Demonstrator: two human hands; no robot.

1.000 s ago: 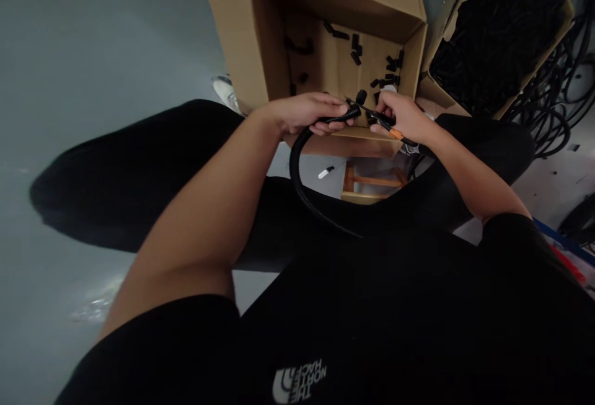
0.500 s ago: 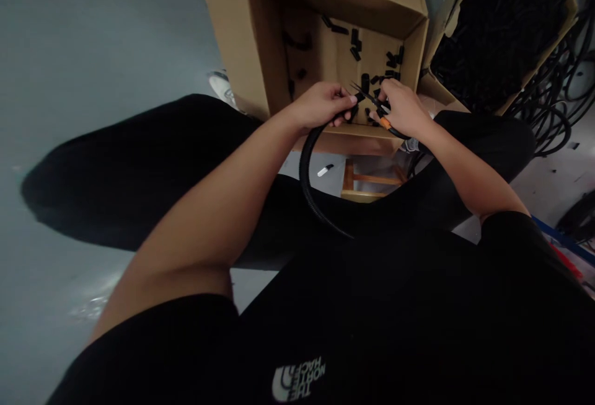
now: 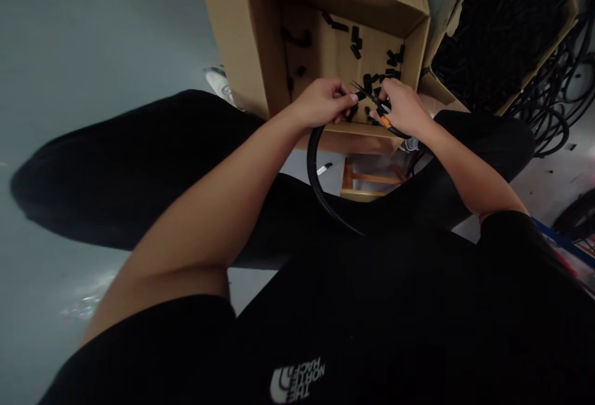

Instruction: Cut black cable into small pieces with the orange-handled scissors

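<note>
My left hand (image 3: 323,102) is closed round the end of a black ribbed hose (image 3: 317,175) that loops down over my lap. My right hand (image 3: 403,107) grips scissors (image 3: 372,100) with an orange handle, their blades open close to the hose tip. Both hands hover over the near edge of an open cardboard box (image 3: 260,51) with several short black hose pieces (image 3: 356,45) on its bottom.
A second cardboard box (image 3: 502,20) full of black pieces stands at the right, with coils of black hose (image 3: 558,95) beside it. A small wooden stool (image 3: 367,185) and a white marker (image 3: 324,169) lie on the grey floor between my legs.
Both hands moved up and further over the box edge. The scissor blades have opened at the hose tip, and the hose loop has shifted slightly right.
</note>
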